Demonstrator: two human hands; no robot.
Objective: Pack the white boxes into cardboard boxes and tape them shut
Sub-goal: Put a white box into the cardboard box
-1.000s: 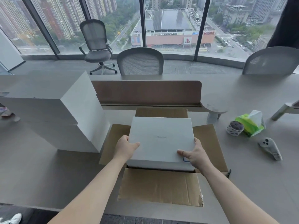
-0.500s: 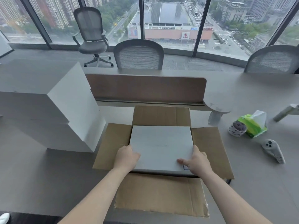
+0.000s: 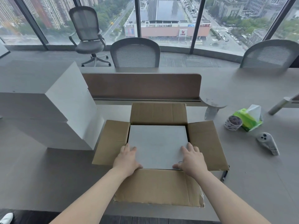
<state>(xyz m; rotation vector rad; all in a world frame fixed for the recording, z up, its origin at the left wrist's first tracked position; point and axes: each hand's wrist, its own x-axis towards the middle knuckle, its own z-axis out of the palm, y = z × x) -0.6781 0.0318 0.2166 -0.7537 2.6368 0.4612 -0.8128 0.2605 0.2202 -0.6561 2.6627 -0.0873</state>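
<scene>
The white box (image 3: 157,143) is seated in the cardboard box (image 3: 159,186); left hand (image 3: 127,159) and right hand (image 3: 191,159) are laid flat, gripping nothing. Even downward pressure is advised.

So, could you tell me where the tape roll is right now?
In the head view, the tape roll sits right of the cardboard box, beside the green tissue pack.

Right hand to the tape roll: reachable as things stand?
Probably yes. The right hand lies flat on the white box, holding nothing; the tape roll sits uncovered on the table that side, past the flat cardboard flap, with only a tissue pack beside it.
</scene>
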